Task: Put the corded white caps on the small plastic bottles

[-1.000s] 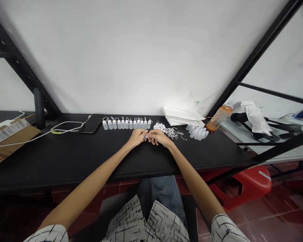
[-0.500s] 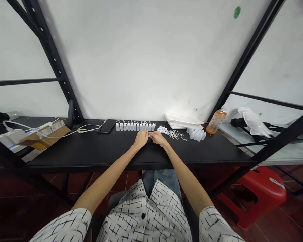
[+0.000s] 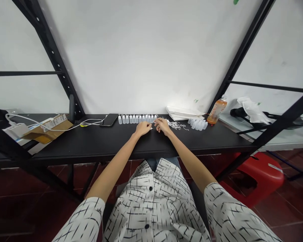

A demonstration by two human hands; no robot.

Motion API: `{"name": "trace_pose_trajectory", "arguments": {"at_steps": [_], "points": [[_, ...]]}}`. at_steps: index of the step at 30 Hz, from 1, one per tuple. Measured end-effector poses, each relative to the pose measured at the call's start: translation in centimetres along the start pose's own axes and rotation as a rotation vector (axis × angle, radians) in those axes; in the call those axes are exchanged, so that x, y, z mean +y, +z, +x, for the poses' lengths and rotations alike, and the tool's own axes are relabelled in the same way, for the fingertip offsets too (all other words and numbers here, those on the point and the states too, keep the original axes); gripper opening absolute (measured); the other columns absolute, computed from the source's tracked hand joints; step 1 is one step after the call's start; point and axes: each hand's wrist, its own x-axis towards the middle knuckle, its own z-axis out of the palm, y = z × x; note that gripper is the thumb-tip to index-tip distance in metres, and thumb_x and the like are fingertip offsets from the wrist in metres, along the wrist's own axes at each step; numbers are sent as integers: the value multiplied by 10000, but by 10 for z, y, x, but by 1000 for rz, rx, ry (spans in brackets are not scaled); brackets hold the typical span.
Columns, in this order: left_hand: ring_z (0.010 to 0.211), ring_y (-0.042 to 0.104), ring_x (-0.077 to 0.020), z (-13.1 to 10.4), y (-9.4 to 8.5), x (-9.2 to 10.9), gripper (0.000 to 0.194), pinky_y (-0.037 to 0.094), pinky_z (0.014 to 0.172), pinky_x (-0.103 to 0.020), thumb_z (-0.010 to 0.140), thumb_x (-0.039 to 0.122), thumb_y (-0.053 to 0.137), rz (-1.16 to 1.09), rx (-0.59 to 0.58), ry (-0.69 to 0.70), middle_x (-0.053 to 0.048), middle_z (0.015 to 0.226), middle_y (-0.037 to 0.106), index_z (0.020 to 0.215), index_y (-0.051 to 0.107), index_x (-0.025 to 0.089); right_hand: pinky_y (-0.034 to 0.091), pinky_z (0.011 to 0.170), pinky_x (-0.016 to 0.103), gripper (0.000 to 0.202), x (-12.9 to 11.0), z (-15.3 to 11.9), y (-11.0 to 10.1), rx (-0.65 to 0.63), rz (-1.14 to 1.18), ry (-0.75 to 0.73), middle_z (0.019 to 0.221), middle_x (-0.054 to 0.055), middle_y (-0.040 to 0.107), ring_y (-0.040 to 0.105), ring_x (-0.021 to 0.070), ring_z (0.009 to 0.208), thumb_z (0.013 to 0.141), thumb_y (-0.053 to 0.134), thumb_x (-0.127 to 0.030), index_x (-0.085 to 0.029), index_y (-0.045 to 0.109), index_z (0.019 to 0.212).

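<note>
My left hand [image 3: 143, 128] is closed at the middle of the black tabletop, its fingertips pinching a small white piece [image 3: 151, 128] that is mostly hidden. Just to the right, my right hand [image 3: 162, 125] has its fingers bent and apart, close to the left fingertips; I see nothing clearly held in it. Behind the hands stands a row of small translucent white dropper bottles [image 3: 133, 119] with string loops at their tops. Beside my right hand lies a pile of small white caps and strings [image 3: 176, 125]. Farther right, several capless bottles [image 3: 198, 123] lie together.
A black phone [image 3: 109, 120] with a white cable [image 3: 92, 121] lies left of the row. An opened cardboard box [image 3: 49, 132] sits far left. White sheets [image 3: 184, 113] and an orange drink bottle [image 3: 216, 111] are at the back right. A red stool [image 3: 260, 174] stands below, right.
My right hand has drawn slightly away from the left, and its fingers have loosened apart. My left hand stays closed. The view has tilted down a little.
</note>
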Motion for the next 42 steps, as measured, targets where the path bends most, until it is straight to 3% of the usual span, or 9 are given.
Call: {"name": "trace_pose_trajectory", "arguments": {"at_steps": [8, 19, 26, 33, 42], "points": [[818, 647, -241, -3, -4, 3, 336, 446, 710, -288, 891, 333, 434, 61, -4, 29, -90, 793, 702, 760, 707, 187, 306, 263, 151, 186, 2, -1, 0, 12, -40, -108, 584, -43, 552, 462, 53, 327, 738, 640, -319, -157, 563, 787], [851, 653, -257, -6, -6, 5, 356, 457, 727, -304, 901, 329, 412, 85, 16, -11, -113, 819, 703, 771, 706, 178, 358, 304, 167, 105, 0, -6, 0, -72, -89, -159, 568, -9, 585, 506, 79, 390, 657, 595, -203, -131, 619, 729], [840, 656, -251, -7, -8, 3, 335, 452, 719, -300, 901, 325, 421, 82, 38, -15, -102, 822, 704, 768, 697, 187, 437, 347, 185, 167, 3, -8, 4, -95, -146, -191, 569, 5, 605, 564, 106, 436, 655, 696, -250, -125, 628, 742], [856, 653, -265, -6, -7, 3, 350, 451, 734, -314, 906, 339, 419, 55, 64, -28, -115, 823, 709, 788, 708, 182, 389, 324, 145, 154, 11, -2, 2, -34, -189, -199, 568, -7, 594, 538, 81, 422, 720, 695, -274, -145, 621, 761], [827, 646, -215, 0, -9, -2, 402, 445, 703, -273, 926, 436, 387, -79, 66, -70, -47, 830, 714, 841, 709, 210, 410, 336, 140, 156, 12, 2, 5, -54, -55, -80, 685, 4, 590, 634, 108, 509, 774, 669, -223, -148, 534, 756]]}}
